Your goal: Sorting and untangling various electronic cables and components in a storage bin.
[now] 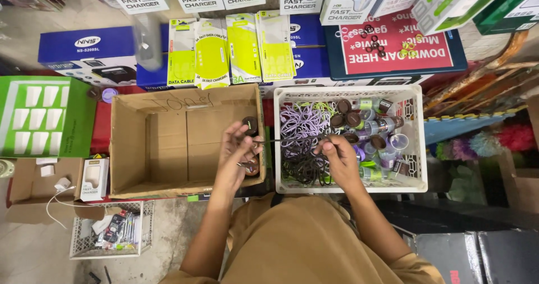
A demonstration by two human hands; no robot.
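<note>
Over at the far left lies a green carton (pixel 45 115) with rows of white chargers pictured on it, and below it a small white wire basket (pixel 106 236) of odds and ends on the floor; neither is in play. Next comes the open cardboard box (pixel 168 143), its floor bare, with the left hand (pixel 238 149) hovering over its right wall. That hand is curled nearly closed, fingers bent around a small dark round jar (pixel 250 124) near the fingertips, with what looks like another brownish piece (pixel 251 166) tucked lower against the palm (exactly what, I cannot tell). A thin dark cable (pixel 281 141) stretches taut from this hand across the gap to the right hand (pixel 337 155), which is pinched shut on the strand's other end above the white plastic crate (pixel 348 188). The crate holds a heap of purple and black cables (pixel 303 143) on its left side and small dark-capped jars (pixel 365 129) on its right. To do this well, I judge, keep the strand taut between both hands so it draws free of the heap without dragging neighbours along, and keep the left fingers firm on the jar, since a slack grip could drop it into the box.
</note>
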